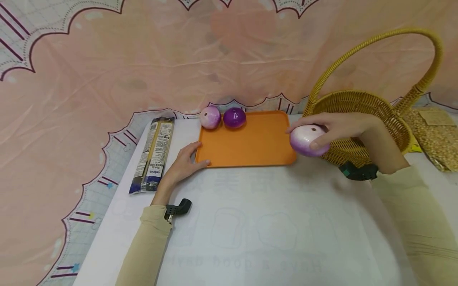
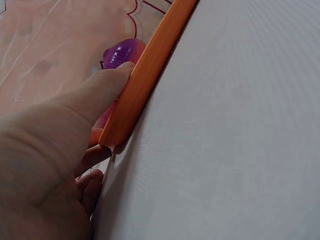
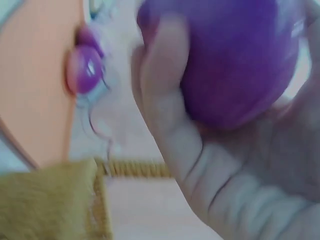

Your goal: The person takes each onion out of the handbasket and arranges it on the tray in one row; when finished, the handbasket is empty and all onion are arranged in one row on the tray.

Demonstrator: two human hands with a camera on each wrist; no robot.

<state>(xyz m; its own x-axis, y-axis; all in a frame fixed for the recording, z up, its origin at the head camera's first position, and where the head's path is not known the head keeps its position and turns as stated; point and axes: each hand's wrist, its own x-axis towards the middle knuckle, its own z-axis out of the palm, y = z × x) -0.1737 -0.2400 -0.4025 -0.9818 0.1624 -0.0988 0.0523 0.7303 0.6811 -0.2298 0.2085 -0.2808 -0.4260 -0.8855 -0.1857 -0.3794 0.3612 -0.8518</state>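
As I read it remotely, step in hand: handling the big purple-white onion (image 1: 305, 140) – apparently lifted, not set down.
Right hand (image 1: 338, 124): fingers and thumb wrapped round that onion, at the right end of the orange tray (image 1: 250, 147), in front of the wicker basket (image 1: 358, 102); I can't tell which way it's headed.
Left hand (image 1: 183, 161): gripping the tray's near-left corner, thumb along the near side.
On the tray: pale onion (image 1: 210, 117) and dark purple onion (image 1: 234, 118), side by side at the far-left corner.
Next move: I'd judge it calls for a secure grasp, a steady tray and clearance from the basket's rim and handle.
Head view only: the hole in the held onion's pale top, plus the noodle packet (image 1: 153, 157) on the left.
Right wrist view: the held onion's deep purple side, which I can't get from the head – blurred, though.
Left wrist view: thumb against the tray's side, fingers bent at its corner; no basket there.
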